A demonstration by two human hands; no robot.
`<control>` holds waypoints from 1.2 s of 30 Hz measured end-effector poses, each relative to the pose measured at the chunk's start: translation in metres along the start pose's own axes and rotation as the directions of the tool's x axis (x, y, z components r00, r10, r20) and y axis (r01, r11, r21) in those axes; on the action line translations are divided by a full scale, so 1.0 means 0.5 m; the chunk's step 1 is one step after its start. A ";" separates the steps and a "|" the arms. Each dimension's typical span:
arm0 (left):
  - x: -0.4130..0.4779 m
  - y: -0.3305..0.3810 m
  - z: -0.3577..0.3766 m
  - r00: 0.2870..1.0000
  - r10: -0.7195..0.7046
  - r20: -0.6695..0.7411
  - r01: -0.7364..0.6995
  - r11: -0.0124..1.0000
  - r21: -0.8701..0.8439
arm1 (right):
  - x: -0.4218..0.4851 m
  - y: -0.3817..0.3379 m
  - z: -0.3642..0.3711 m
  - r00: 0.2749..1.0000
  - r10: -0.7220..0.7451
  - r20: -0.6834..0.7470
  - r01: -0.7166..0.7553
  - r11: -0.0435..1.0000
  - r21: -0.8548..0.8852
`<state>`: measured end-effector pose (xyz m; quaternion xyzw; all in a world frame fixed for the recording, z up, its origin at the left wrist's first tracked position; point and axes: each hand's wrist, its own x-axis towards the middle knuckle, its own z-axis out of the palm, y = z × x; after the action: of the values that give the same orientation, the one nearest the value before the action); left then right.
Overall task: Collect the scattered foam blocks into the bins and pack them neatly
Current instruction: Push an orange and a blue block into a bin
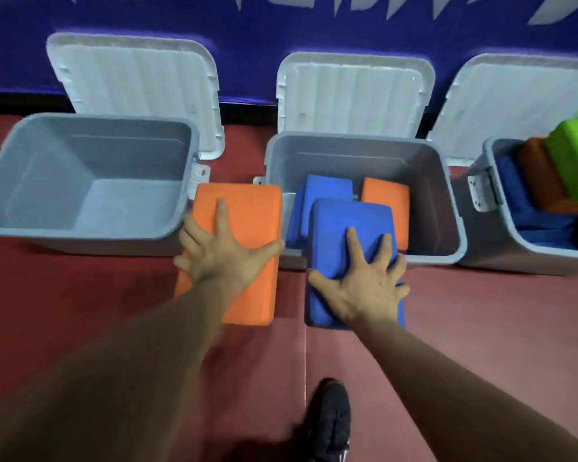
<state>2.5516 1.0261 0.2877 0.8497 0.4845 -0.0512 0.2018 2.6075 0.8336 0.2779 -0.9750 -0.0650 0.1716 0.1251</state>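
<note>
My left hand [226, 258] grips the orange block [247, 208] across its width, between left bin [80, 232] and middle bin [347, 155]. My right hand [361, 285] grips the blue block [344, 216] over the middle bin's near rim. Both are flat rectangular slabs with rounded corners.

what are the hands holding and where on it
The left hand grips the orange block across its width, thumb and fingers over the long edges; the right hand grips the blue block the same way.
</note>
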 end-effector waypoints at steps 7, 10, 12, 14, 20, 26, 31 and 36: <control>0.063 0.215 0.057 0.996 0.076 0.045 -0.076 0.997 -0.002 | 0.194 0.072 -0.081 0.994 0.109 0.001 -0.109 0.994 -0.001; 0.097 0.275 0.084 0.993 0.111 0.028 -0.112 0.994 0.013 | 0.252 0.086 -0.097 0.994 0.111 0.018 -0.111 0.994 0.011; 0.126 0.315 0.106 0.991 0.132 0.018 -0.133 0.991 0.015 | 0.287 0.095 -0.099 0.995 0.103 0.009 -0.103 0.995 0.016; 0.155 0.356 0.131 0.991 0.131 0.017 -0.131 0.991 -0.005 | 0.327 0.098 -0.103 0.992 0.124 -0.004 -0.124 0.992 0.031; 0.237 0.448 0.212 0.987 0.077 0.139 -0.078 0.997 0.004 | 0.455 0.110 -0.092 0.985 0.171 0.019 -0.171 0.985 0.021; 0.302 0.474 0.281 0.988 0.085 0.131 -0.093 0.994 0.052 | 0.551 0.108 -0.057 0.980 0.196 0.032 -0.198 0.980 0.037; 0.337 0.481 0.309 0.966 0.114 0.231 -0.130 0.990 0.057 | 0.604 0.124 -0.026 0.985 0.171 0.005 -0.170 0.985 -0.037; 0.348 0.457 0.307 0.951 0.194 0.241 -0.219 0.972 0.082 | 0.613 0.122 -0.016 0.976 0.212 0.047 -0.213 0.977 0.007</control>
<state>2.8526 1.0030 0.1654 0.8935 0.3627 -0.1545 0.2150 2.9015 0.8252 0.1714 -0.9714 0.0377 0.2065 0.1105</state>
